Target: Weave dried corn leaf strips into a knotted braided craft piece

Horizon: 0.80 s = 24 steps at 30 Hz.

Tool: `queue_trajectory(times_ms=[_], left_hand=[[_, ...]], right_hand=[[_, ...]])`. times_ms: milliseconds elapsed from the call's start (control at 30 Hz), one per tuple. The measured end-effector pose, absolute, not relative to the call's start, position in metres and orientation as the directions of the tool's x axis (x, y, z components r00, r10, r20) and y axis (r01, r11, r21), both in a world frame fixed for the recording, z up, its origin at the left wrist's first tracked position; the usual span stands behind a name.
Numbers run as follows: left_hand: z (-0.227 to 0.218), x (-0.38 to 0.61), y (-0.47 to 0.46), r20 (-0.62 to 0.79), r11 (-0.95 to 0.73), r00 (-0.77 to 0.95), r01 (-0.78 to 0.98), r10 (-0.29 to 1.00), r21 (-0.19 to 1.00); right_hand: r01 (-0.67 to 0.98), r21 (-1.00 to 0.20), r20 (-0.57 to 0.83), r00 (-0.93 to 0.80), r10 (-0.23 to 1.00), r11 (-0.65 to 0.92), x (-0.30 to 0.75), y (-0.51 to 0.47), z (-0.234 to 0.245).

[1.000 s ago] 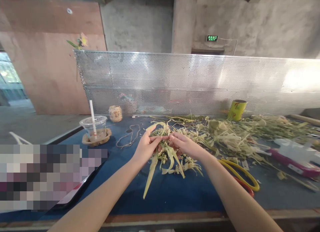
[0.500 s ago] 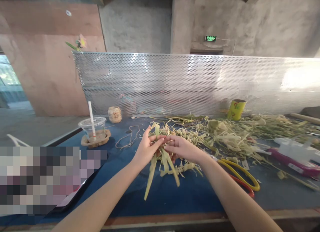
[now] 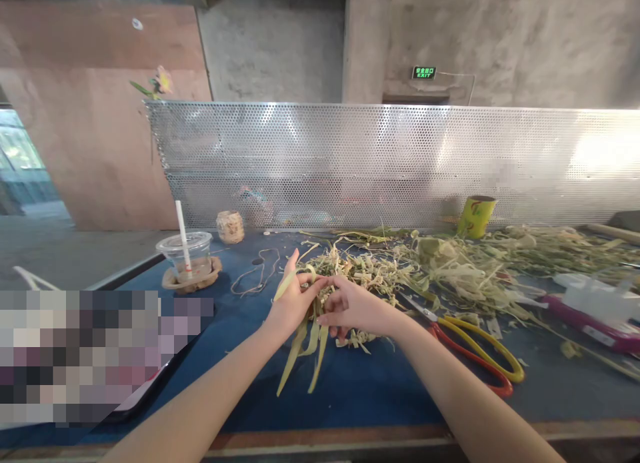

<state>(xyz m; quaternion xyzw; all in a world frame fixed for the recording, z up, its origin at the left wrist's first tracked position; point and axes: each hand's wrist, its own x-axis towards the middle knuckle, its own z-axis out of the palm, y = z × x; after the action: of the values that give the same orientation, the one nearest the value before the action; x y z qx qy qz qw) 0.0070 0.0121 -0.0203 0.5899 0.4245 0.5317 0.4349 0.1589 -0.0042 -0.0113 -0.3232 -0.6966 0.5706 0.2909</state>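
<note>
Pale green dried leaf strips [image 3: 295, 360] hang down from between my two hands over the blue table. My left hand [image 3: 293, 303] is closed on the strips, thumb pressed toward the fingers, and one strip loops over the back of the fingers. My right hand [image 3: 355, 306] meets it at the fingertips, its fingers curled and pinching at the same strips. The exact spot where the fingers grip is partly hidden. Behind the hands lies a heap of shredded leaf scraps [image 3: 370, 266]. Scissors with yellow and red handles [image 3: 483, 346] rest open-bladed beside my right forearm.
Left stand a plastic cup with a straw [image 3: 193, 253] in a cardboard holder and a small woven pot [image 3: 230, 227], near a loop of cord [image 3: 255, 276]. Right are piled dried leaves [image 3: 460, 270], a yellow-green can [image 3: 477, 216] and a magenta pack [image 3: 585, 323]. A perforated metal screen [image 3: 325, 156] stands behind.
The hanging strips have swung left, and one now bends over my left hand. My right hand has shifted slightly down, its fingers curling more. More of the scissors shows.
</note>
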Motion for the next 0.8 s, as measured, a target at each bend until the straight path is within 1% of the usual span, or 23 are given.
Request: queue_trajectory(times_ms=[100,167,200,267,333,367,433,533,600,700,800], left_hand=[[-0.021,0.008,0.013,0.273,-0.283,0.097,0.103,0.957,0.954],[-0.019,0.009,0.012,0.248,-0.259,0.123,0.09,0.961,0.962],[-0.018,0.009,0.011,0.233,-0.242,0.132,0.065,0.964,0.968],[-0.014,0.009,0.01,0.192,-0.192,0.159,-0.014,0.968,0.981],[-0.011,0.009,0.008,0.141,-0.128,0.212,-0.075,0.967,0.989],[-0.009,0.009,0.007,0.118,-0.099,0.236,-0.093,0.965,0.991],[-0.007,0.008,0.007,0.095,-0.066,0.258,-0.119,0.961,0.991],[-0.007,0.008,0.008,0.098,-0.052,0.269,-0.173,0.958,0.983],[-0.008,0.008,0.009,0.082,-0.029,0.298,-0.18,0.951,0.983],[-0.007,0.007,0.008,0.048,0.008,0.348,-0.159,0.936,0.987],[-0.004,0.007,0.005,0.04,0.053,0.413,-0.212,0.91,0.976]], right_hand=[[0.159,-0.971,0.046,-0.612,0.789,0.18,0.16,-0.002,-0.013],[0.245,-0.928,0.098,-0.565,0.819,0.28,0.162,0.001,-0.013],[0.308,-0.882,0.156,-0.523,0.838,0.356,0.164,0.003,-0.013],[0.451,-0.74,0.317,-0.42,0.85,0.499,0.167,0.007,-0.012],[0.561,-0.594,0.478,-0.331,0.814,0.577,0.17,0.011,-0.011],[0.586,-0.55,0.536,-0.298,0.79,0.594,0.172,0.013,-0.01],[0.588,-0.528,0.605,-0.245,0.758,0.612,0.174,0.014,-0.009],[0.553,-0.538,0.641,-0.222,0.735,0.636,0.175,0.012,-0.007],[0.57,-0.486,0.671,-0.241,0.701,0.662,0.175,0.009,-0.004],[0.613,-0.366,0.732,-0.275,0.623,0.7,0.176,0.005,-0.001],[0.585,-0.324,0.782,-0.276,0.558,0.744,0.178,0.004,0.0]])
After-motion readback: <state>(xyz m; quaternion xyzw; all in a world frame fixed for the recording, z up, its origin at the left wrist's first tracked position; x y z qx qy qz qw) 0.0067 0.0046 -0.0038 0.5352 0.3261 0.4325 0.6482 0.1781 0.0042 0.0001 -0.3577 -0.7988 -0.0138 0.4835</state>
